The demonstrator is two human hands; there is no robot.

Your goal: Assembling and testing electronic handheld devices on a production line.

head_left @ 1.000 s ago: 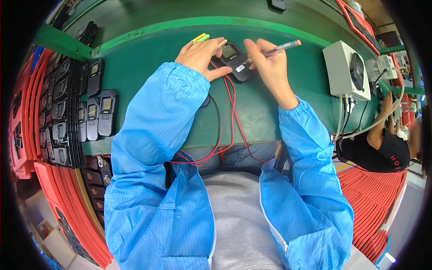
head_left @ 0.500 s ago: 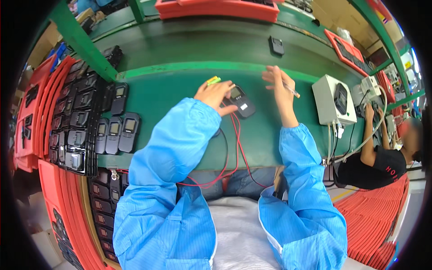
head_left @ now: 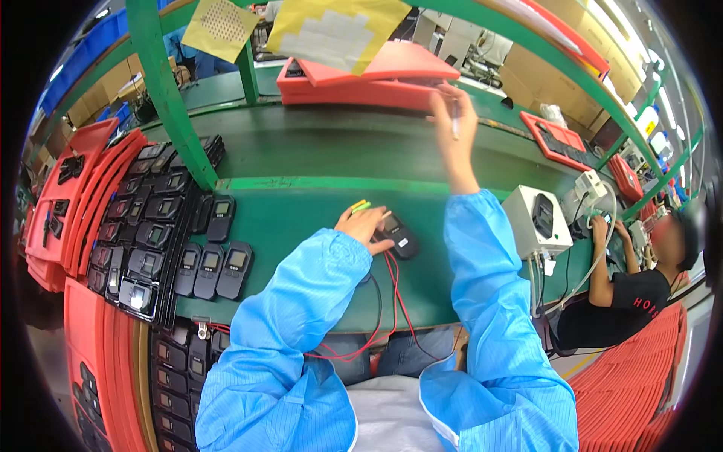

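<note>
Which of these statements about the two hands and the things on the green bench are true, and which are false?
1. The left hand rests on a small black device. True.
2. The right hand also touches that device. False: it is raised toward the red tray, holding a thin pen-like tool.
3. Red and black wires run from the device. True.
4. The black devices on the left lie in a blue box. False: they lie in rows on the bench.

Green counter [head_left: 301, 218] carrying a small black meter [head_left: 399, 241] near its middle; rows of black handheld units [head_left: 211, 264] lying left of the meter, white box [head_left: 536, 222] sitting right.
</note>
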